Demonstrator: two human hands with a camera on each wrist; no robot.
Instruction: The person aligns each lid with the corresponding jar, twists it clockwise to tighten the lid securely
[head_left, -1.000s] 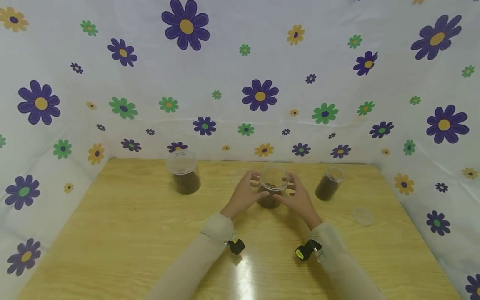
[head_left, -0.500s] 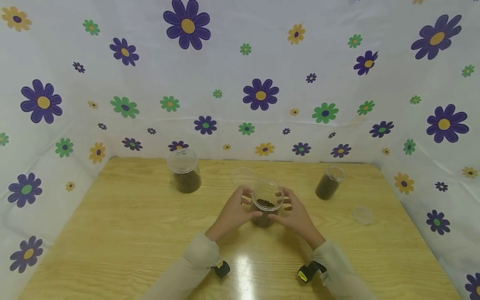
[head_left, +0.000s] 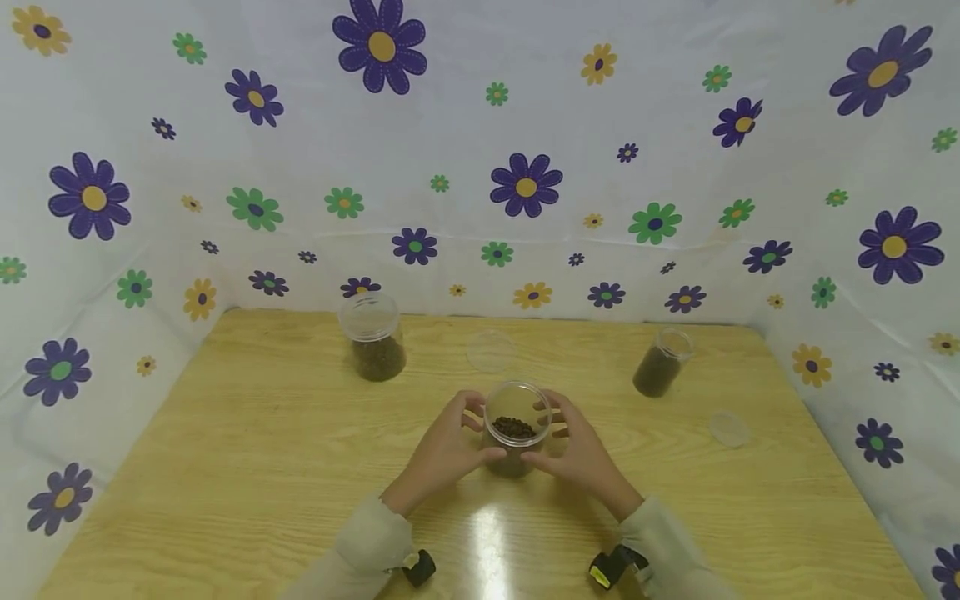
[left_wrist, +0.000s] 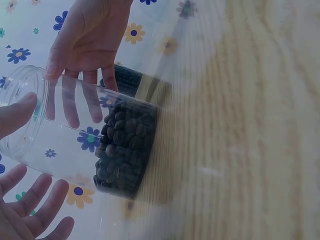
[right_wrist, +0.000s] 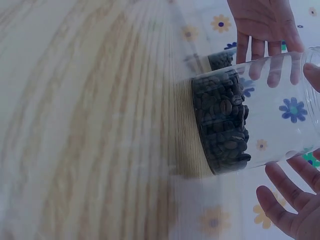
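- Beige sleeves [head_left: 375,533] end just behind the left hand [head_left: 448,443] and the right hand [head_left: 583,454]; both grip one clear jar [left_wrist: 80,135] from opposite sides, thumbs at the near side of its neck, fingers bent round its flanks.
- That jar stands roughly upright between the two palms, mouth uncovered; whether its base rests on the table [head_left: 262,467] beneath the hands or hangs just off it, I cannot tell.
- Low between the hands, dark brown beans [left_wrist: 125,150], coffee by their look, fill only the bottom part. Weight should therefore sit low and feel moderate at most; a strong tilt could send them sliding toward the mouth.
- Under the fingers the wall looks smooth and stiff. Glass or hard plastic is beyond telling, so treat it as slippery and perhaps breakable.
- Best hold, I judge: thumbs against the ridged neck, fingers round the body, even pressure from both sides, nothing across the mouth.
- Beyond the left fingers lies a flat clear disc [head_left: 491,350], probably a lid.
- Farther out past the left hand stands a second jar [head_left: 378,354] with dark contents.
- Outward of the right hand are a narrow jar [head_left: 658,368] and, nearer, a small disc [head_left: 729,429].
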